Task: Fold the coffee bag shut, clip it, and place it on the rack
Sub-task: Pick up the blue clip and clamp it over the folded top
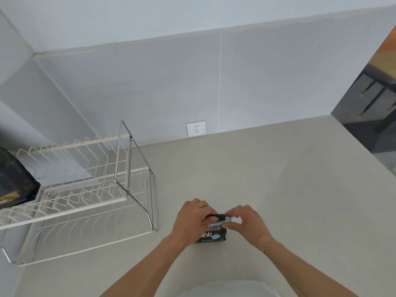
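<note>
A small black coffee bag (pixel 211 235) with white lettering and a pale blue mark stands upright on the grey counter (pixel 278 189). Its top is folded down. My left hand (pixel 192 219) grips the folded top from the left. My right hand (pixel 246 224) pinches a light blue clip (pixel 222 220) that lies along the fold. Whether the clip's jaws bite the fold, I cannot tell. The white wire rack (pixel 85 189) with a chrome frame stands to the left of the bag, well apart from both hands.
Another dark bag (pixel 15 181) rests on the rack's upper left end. A wall socket (pixel 196 128) sits behind the counter. The counter's right edge drops to a dark floor with a table leg (pixel 370 99).
</note>
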`<state>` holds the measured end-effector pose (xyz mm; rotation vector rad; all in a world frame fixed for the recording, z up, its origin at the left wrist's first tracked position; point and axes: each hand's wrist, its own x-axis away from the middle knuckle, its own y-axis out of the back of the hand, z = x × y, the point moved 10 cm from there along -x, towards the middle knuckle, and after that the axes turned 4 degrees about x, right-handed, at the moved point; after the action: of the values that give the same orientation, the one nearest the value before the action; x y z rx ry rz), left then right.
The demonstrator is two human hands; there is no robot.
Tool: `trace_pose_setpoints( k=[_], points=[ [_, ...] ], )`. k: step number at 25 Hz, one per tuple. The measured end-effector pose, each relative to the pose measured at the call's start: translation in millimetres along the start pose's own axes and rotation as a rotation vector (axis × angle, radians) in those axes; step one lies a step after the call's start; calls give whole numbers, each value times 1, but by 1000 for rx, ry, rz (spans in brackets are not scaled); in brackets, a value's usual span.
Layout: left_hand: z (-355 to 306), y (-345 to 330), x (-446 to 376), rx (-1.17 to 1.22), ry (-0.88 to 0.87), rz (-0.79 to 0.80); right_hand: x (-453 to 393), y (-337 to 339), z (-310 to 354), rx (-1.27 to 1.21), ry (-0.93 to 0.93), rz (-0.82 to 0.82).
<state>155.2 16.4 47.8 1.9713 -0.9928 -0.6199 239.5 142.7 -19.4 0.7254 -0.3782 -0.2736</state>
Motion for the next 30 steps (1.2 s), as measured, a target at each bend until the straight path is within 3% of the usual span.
trace_pose_setpoints(
  k=[5, 10, 14, 18, 30],
  points=[
    [49, 14, 35, 143, 195, -42, 16, -24, -18, -72, -111, 157],
    [101, -9, 80, 347, 485, 74, 26, -49, -32, -42, -190, 203],
    [103, -31, 82, 335, 502, 185, 22, -58, -36, -30, -215, 234],
    [106, -44, 70, 361, 510, 181, 12, -56, -30, -49, -189, 236],
    [123, -65, 69, 119, 553, 166, 6, -58, -23, -83, -216, 204]
  ],
)
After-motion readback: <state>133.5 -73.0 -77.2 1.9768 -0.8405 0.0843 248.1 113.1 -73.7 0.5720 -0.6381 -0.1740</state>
